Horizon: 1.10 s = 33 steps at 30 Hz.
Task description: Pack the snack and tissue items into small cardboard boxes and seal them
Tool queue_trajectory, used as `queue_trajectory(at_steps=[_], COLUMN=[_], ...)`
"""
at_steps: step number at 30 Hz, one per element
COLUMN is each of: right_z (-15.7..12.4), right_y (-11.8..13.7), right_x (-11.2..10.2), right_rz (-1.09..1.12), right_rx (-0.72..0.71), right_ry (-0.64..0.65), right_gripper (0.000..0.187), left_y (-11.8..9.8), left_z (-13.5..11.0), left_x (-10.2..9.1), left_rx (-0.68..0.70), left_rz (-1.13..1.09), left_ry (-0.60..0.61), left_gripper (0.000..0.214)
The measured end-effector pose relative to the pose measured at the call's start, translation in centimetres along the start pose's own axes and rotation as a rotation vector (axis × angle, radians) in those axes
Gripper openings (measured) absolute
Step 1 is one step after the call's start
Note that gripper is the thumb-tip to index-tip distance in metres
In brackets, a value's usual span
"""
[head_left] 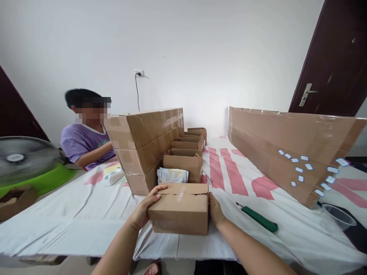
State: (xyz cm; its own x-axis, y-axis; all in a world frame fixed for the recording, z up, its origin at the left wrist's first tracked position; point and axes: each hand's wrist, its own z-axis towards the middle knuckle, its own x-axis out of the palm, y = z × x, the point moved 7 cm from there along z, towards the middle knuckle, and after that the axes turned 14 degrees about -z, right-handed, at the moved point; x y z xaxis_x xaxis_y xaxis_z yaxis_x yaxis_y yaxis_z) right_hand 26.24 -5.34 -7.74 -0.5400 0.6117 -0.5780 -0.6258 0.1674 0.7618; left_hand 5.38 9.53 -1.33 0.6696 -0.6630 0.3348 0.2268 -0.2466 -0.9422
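Cardboard box [179,214]: left hand [145,207] and right hand [217,212] hold opposite ends between them, right fingers mostly hidden; apply even pressure, avoiding dents.

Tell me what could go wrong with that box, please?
The knife lies with its tip toward the right hand, so it might nick a finger. The box sits close to the table's front edge; if the left hand slipped, it could perhaps fall.
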Motion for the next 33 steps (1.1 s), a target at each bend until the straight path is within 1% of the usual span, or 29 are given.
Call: queue_trajectory(at_steps=[2, 4, 5, 7, 9, 10, 11, 13, 15, 17, 19, 21, 22, 23, 24, 25, 27, 29, 31, 33], right_z=[-0.3, -1.1, -1.6, -2.9, -4.5, -5.3, -6.0, -7.2, -7.6, -6.8, -5.0, -2.8, -1.8, -0.9, -0.2, 0.2, 0.6, 0.4, 0.2, 0.2], right_y=[-0.5, -1.5, -2.3, -4.2, -6.7, -8.0, -9.1, -10.4, -10.6, -10.0, -8.6, -5.9, -4.1, -2.0, 0.4, 3.1, 8.6, 13.6, 17.0, 18.8], right_x=[-2.0, -5.5, -7.7, -11.8, -15.3, -16.6, -17.4, -18.0, -17.7, -17.6, -18.1, -18.9, -19.0, -18.9, -18.4, -17.5, -15.3, -12.9, -10.8, -8.8], right_rz=[-0.071, -0.175, -0.241, -0.503, -0.741, -0.821, -0.871, -0.901, -0.889, -0.878, -0.842, -0.759, -0.702, -0.640, -0.580, -0.525, -0.459, -0.482, -0.537, -0.598], right_rx=[-0.016, -0.037, -0.043, -0.049, 0.027, 0.076, 0.114, 0.133, 0.093, 0.063, 0.068, 0.087, 0.085, 0.073, 0.043, -0.009, -0.158, -0.332, -0.464, -0.539], right_ry=[0.065, 0.075, 0.065, 0.073, 0.100, 0.126, 0.155, 0.205, 0.231, 0.220, 0.160, 0.075, 0.057, 0.066, 0.102, 0.162, 0.278, 0.324, 0.321, 0.321], right_gripper=[0.047, 0.025, 0.019, 0.018, 0.029, 0.033, 0.036, 0.036, 0.037, 0.038, 0.040, 0.044, 0.047, 0.049, 0.050, 0.050, 0.044, 0.037, 0.032, 0.030], left_y=[-0.2, -0.3, -0.4, -0.3, 0.1, 0.4, 0.7, 1.2, 1.6, 1.9, 2.2, 2.5, 2.6, 2.6, 2.7, 2.7, 2.9, 3.0, 3.1, 3.1], left_z=[-0.1, -0.3, -0.4, -0.5, -0.6, -0.7, -0.8, -1.1, -1.4, -1.7, -1.8, -1.9, -1.9, -1.9, -1.9, -1.8, -1.8, -1.7, -1.6, -1.6], left_x=[-0.1, 0.0, 0.1, 0.3, 0.7, 0.9, 1.3, 2.2, 3.2, 3.9, 4.2, 4.3, 4.3, 4.3, 4.2, 4.3, 4.4, 4.6, 4.7, 4.8], left_rx=[-0.009, -0.024, -0.032, -0.045, -0.066, -0.080, -0.092, -0.111, -0.108, -0.099, -0.104, -0.109, -0.107, -0.102, -0.093, -0.087, -0.078, -0.065, -0.052, -0.039], left_rz=[0.013, 0.008, 0.000, -0.012, 0.005, 0.023, 0.042, 0.069, 0.059, 0.020, -0.047, -0.112, -0.141, -0.165, -0.186, -0.206, -0.245, -0.274, -0.295, -0.317], left_ry=[0.005, 0.016, 0.021, 0.031, 0.052, 0.071, 0.094, 0.153, 0.205, 0.228, 0.231, 0.238, 0.243, 0.247, 0.250, 0.257, 0.282, 0.315, 0.341, 0.360], left_gripper=[0.043, 0.043, 0.043, 0.043, 0.045, 0.045, 0.046, 0.047, 0.050, 0.053, 0.056, 0.057, 0.058, 0.058, 0.058, 0.059, 0.058, 0.055, 0.053, 0.053])
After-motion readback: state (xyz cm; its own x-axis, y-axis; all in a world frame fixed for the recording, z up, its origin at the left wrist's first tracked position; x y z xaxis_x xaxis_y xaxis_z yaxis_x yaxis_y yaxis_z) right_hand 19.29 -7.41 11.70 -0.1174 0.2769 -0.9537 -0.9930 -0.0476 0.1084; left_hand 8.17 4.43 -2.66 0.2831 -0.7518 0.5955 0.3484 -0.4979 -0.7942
